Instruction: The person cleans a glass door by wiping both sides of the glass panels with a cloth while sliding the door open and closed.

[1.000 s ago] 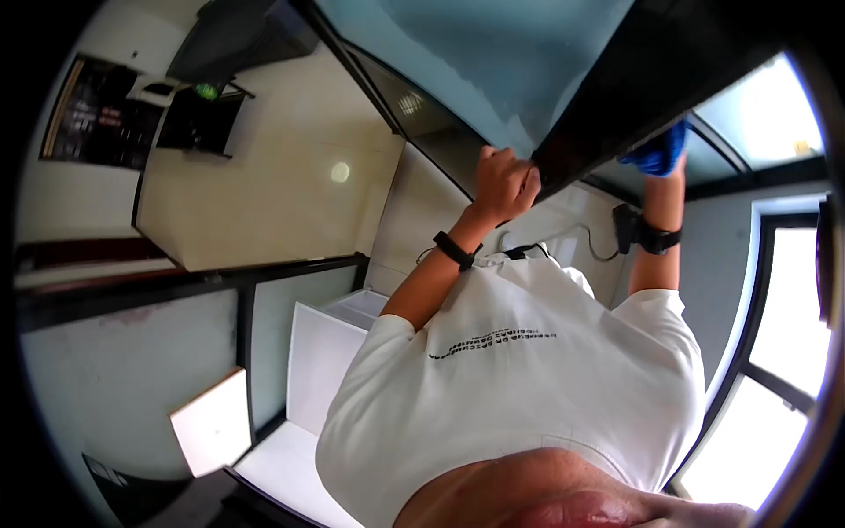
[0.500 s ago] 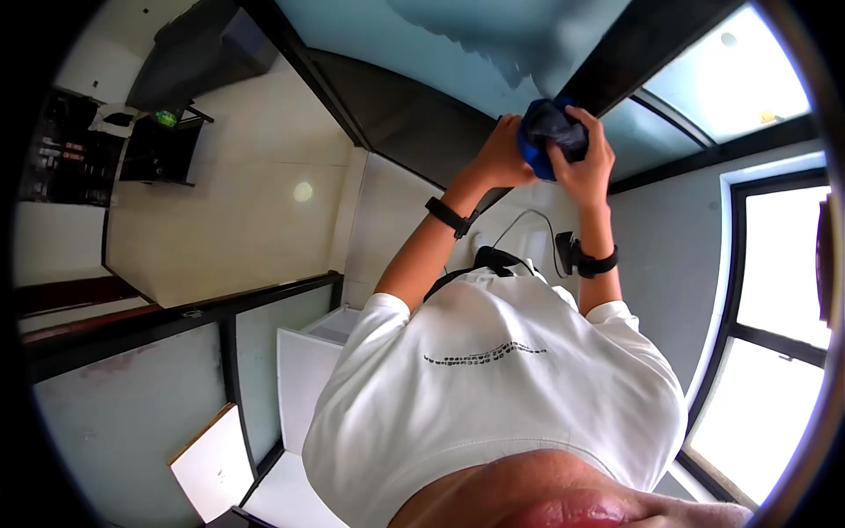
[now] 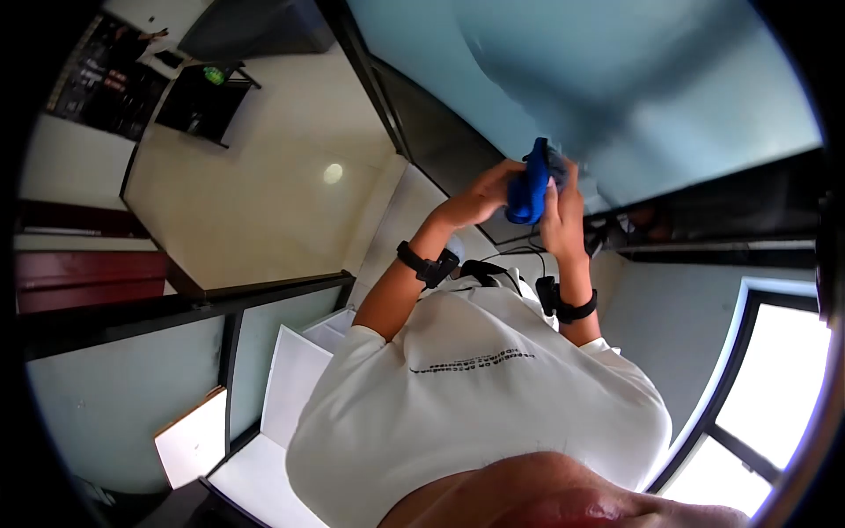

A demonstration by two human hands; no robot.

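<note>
A blue and dark-grey cloth (image 3: 528, 189) is bunched between my two hands, in the upper middle of the head view. My left hand (image 3: 480, 195) grips its blue side. On the other side, my right hand (image 3: 563, 216) has its fingers closed around the grey part, with the thumb against the blue. Just beyond the cloth rises a large bluish glass panel (image 3: 563, 70) with dark, smeary patches. Whether the cloth touches the glass I cannot tell. Black straps with small devices sit on both wrists.
Dark frame bars (image 3: 378, 97) edge the glass. A white open box-like unit (image 3: 295, 378) and a white board (image 3: 194, 440) stand at lower left. Behind a frosted partition (image 3: 123, 396) lies a pale tiled floor (image 3: 264, 176). Bright windows (image 3: 775, 378) are at right. A thin cable hangs near my waist.
The view has turned, bringing more of the glass panel in. My hands sit lower in the picture, and the cloth has been turned so its blue side shows edge-on instead of the grey.
</note>
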